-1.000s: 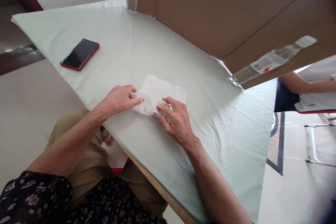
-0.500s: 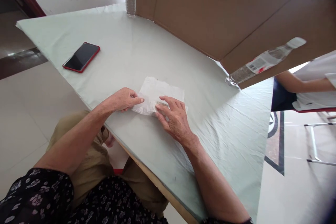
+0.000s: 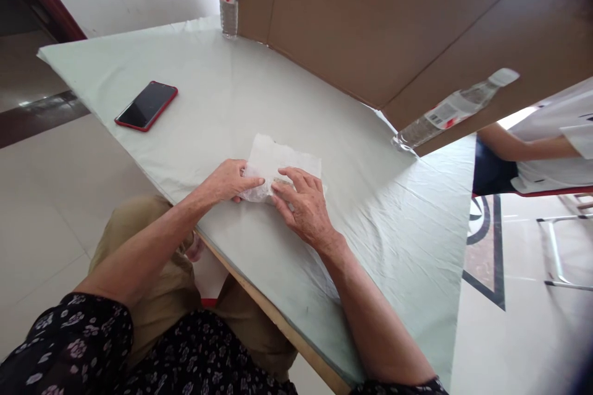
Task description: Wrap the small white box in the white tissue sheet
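Observation:
A crumpled white, partly see-through sheet (image 3: pixel 282 157) lies on the pale green tablecloth near the front edge. My left hand (image 3: pixel 231 181) grips its left edge, thumb on top and fingers curled at the side and beneath. My right hand (image 3: pixel 303 200) rests over the sheet's right front part, fingers spread and bent, fingertips on it. Something small and greyish shows under the right fingertips, too unclear to name.
A red-cased phone (image 3: pixel 147 106) lies at the left. Behind stands a large brown cardboard panel (image 3: pixel 352 18), with one water bottle (image 3: pixel 228 0) upright at its left end and another bottle (image 3: pixel 451 112) by its right part. A person's arm (image 3: pixel 528 147) shows beyond the right edge.
My left hand has moved right, further onto the sheet, and its thumb is closer to my right fingers. My right hand has barely moved. The whole view has shifted slightly.

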The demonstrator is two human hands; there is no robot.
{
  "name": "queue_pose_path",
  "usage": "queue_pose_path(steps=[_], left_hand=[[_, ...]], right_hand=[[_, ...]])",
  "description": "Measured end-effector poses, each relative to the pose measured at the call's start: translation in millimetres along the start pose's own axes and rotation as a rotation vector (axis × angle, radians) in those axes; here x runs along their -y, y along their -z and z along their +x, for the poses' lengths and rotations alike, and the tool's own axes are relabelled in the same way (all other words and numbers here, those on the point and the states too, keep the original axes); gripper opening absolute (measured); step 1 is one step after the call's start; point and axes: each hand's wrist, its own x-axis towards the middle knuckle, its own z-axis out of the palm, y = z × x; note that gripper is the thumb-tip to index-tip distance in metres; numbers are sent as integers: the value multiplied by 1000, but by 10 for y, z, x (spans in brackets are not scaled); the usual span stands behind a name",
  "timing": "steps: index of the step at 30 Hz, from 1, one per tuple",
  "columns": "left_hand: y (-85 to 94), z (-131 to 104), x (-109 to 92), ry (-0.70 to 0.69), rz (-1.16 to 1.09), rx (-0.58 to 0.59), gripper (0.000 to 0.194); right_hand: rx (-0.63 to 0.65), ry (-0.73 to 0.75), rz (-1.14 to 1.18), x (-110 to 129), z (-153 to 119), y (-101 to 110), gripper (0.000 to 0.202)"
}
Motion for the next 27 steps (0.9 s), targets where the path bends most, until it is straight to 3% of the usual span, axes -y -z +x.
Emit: queue_pose_path(steps=[4,9,11,18,23,27], left_hand=[[-79,35,2,-55,61,-15,21],[-153,21,-19,-201,382,-218,29],[-178,12,-47,-207,382,-245,30],[-267,44,-129,-3,-308,-24,11],[-232,26,-139,5,-493,76,8],[-120,3,-93,-3,-562,189,27]], right_hand=[[-12,10,3,0,-5,-8,18],[11,-3,1,17,0,3,20],[12,-1,-4,21,2,7,20],[11,0,-16,18,8,19,21],[12,-3,-6,9,7,35,20],[10,-20,41,-10,-2,44,18]])
